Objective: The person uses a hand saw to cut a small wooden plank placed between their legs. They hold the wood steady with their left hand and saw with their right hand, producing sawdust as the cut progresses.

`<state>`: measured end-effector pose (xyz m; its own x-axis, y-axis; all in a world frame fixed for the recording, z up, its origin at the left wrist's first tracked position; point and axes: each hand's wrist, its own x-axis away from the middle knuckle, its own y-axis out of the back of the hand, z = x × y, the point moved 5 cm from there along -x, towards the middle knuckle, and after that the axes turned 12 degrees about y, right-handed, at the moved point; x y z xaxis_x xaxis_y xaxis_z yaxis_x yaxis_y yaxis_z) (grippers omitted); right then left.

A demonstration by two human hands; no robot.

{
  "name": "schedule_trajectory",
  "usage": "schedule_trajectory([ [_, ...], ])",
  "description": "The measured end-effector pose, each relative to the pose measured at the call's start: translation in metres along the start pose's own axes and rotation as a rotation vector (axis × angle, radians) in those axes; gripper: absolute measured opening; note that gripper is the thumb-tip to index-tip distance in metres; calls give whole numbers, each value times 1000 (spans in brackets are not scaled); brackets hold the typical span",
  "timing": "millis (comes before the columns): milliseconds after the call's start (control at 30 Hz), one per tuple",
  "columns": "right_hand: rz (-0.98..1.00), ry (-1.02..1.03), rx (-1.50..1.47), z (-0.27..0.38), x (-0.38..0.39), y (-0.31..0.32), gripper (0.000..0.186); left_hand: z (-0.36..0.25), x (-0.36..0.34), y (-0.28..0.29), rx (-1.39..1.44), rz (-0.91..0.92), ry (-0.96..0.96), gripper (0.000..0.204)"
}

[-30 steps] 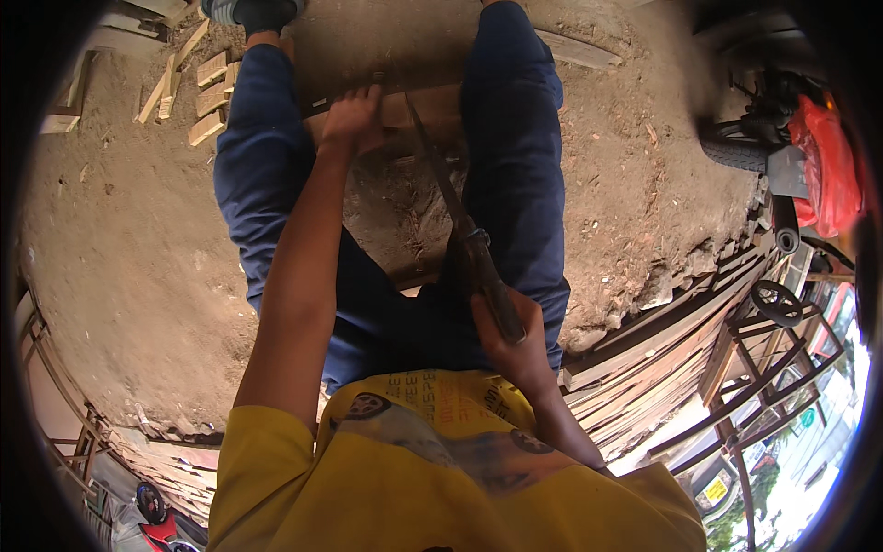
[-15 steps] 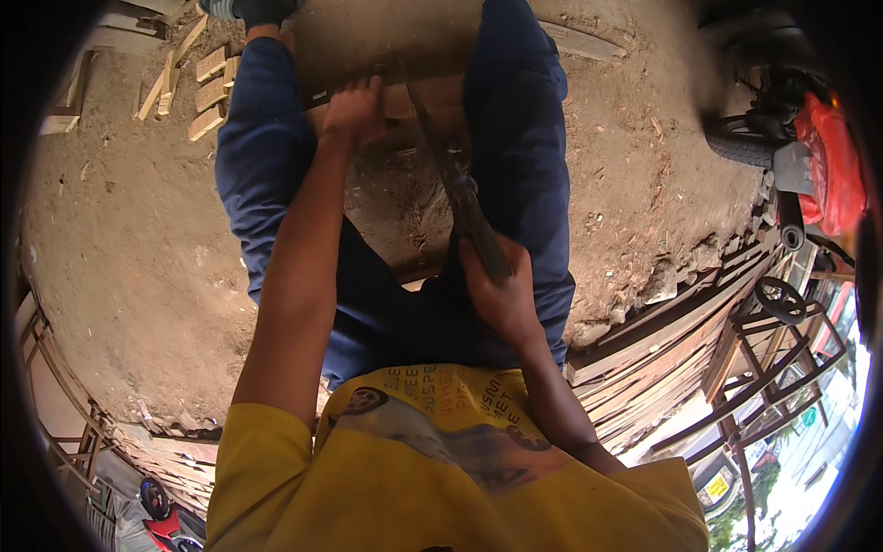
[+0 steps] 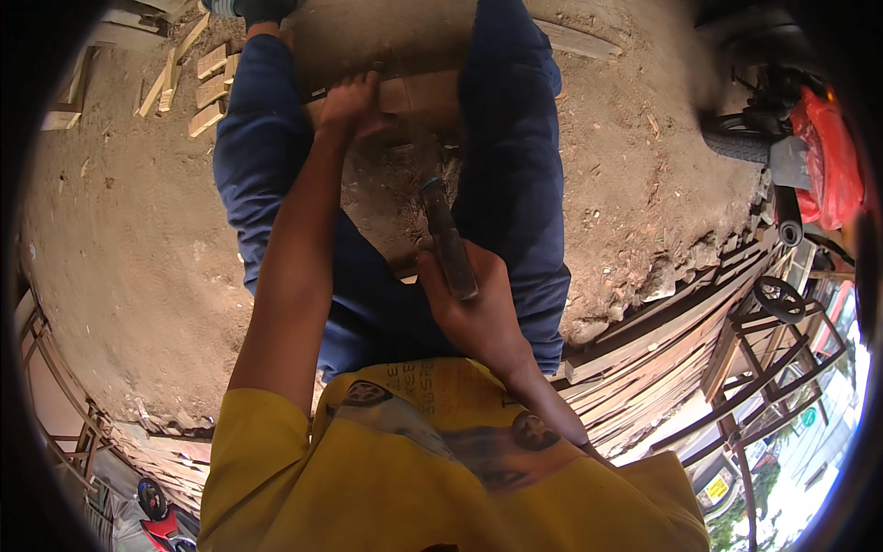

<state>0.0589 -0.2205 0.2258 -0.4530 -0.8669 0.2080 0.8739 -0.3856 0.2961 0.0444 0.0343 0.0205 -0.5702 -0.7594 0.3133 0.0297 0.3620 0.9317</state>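
The right hand (image 3: 478, 308) is clenched round the handle of a handsaw (image 3: 449, 239), its blurred blade pointing toward the wooden board (image 3: 428, 92) between the legs (image 3: 510, 166). The left hand (image 3: 349, 103) lies on the board, grip unclear; firm pressure and straight strokes should serve best.

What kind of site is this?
Probably an informal, open-sided woodworking yard. Signs: bare dirt ground, long boards stacked at the right, and short wood blocks lying at the upper left.
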Motion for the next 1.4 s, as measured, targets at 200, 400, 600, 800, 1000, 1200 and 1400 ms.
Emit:
schedule_trajectory([
  [200, -66, -114, -10, -28, 16, 36, 16, 1, 4, 0, -52, -53, -59, 77],
  [400, -167, -93, -11, -51, -18, 16, 19, 2, -1, -5, -18, -86, -63, 78],
  [600, -44, -53, 0, -47, -65, 7, 18, 15, -3, -18, 29, -117, -30, 83],
  [800, -99, -64, 64, -38, -4, 29, 18, 0, -4, -8, -45, 11, -6, 82],
  [1000, -49, -62, 6, -49, -58, 8, 18, 9, -3, -13, -9, -26, -1, 79],
  [1200, -123, -33, 54, -27, 3, 26, 21, -3, -2, -1, -26, 39, 7, 81],
  [1400, -66, -90, -12, -50, -60, 2, 22, 9, 1, -8, 9, 32, 10, 80],
])
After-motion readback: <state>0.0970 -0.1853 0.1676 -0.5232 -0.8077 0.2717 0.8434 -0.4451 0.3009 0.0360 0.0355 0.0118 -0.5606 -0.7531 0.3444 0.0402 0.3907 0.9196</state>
